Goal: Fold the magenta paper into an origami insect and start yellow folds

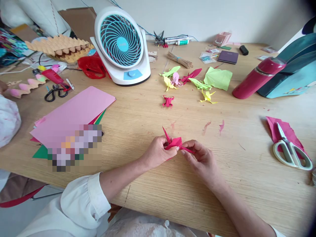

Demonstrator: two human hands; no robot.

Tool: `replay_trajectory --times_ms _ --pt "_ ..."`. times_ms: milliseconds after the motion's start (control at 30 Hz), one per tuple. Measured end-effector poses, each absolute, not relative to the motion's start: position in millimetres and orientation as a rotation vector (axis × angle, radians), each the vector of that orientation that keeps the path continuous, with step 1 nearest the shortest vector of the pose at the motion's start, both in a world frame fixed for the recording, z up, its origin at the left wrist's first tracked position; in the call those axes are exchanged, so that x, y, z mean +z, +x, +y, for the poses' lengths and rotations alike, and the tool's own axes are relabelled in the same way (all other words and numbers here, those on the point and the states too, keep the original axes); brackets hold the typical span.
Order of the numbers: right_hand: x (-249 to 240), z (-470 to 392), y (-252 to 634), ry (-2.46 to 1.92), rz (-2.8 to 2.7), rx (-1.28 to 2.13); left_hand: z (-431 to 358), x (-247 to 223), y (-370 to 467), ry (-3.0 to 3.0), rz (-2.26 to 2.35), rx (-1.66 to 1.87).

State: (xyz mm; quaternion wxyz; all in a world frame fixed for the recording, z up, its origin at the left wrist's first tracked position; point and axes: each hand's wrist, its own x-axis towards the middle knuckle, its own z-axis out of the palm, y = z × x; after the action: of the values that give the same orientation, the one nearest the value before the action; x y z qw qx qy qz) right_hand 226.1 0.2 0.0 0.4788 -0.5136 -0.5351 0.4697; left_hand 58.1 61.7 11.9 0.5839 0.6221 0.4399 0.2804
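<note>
A red folded paper figure point(176, 142) with thin pointed limbs is held just above the table, near the front edge. My left hand point(161, 151) is closed on its left side, thumb on the folded body, and one long point sticks up past the fingers. On the right, my right hand point(199, 158) pinches a thin limb of the same figure between thumb and fingers. Beyond the hands lies a small red paper frog point(168, 101). Farther back are a yellow folded figure point(208, 96) and several green, pink and red ones.
A white fan point(134, 74) stands at the back. Pink paper sheets point(81, 107) lie at left, near black scissors point(56, 92). At right are white-handled scissors point(287, 153) on red paper point(278, 126), a red bottle point(258, 79) and a teal bag point(288, 79). A person's sleeve point(10, 120) shows at far left.
</note>
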Motion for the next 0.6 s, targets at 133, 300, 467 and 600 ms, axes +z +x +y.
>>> replay_trajectory --times_ms 133,300,467,600 --pt "3.8 0.1 222.5 -1.347 -1.299 1.110 60.2 13.2 58.8 1.645 1.032 0.754" --pt "8.2 -0.7 219.9 -1.467 -1.397 0.962 57.3 10.4 59.8 1.928 1.031 0.885" --pt "9.6 -1.0 219.5 -1.476 -1.423 0.974 56.2 12.5 59.7 1.923 1.034 0.858" --pt "9.8 -0.1 224.0 -1.466 -1.456 0.964 57.5 15.9 58.6 1.811 0.973 0.782"
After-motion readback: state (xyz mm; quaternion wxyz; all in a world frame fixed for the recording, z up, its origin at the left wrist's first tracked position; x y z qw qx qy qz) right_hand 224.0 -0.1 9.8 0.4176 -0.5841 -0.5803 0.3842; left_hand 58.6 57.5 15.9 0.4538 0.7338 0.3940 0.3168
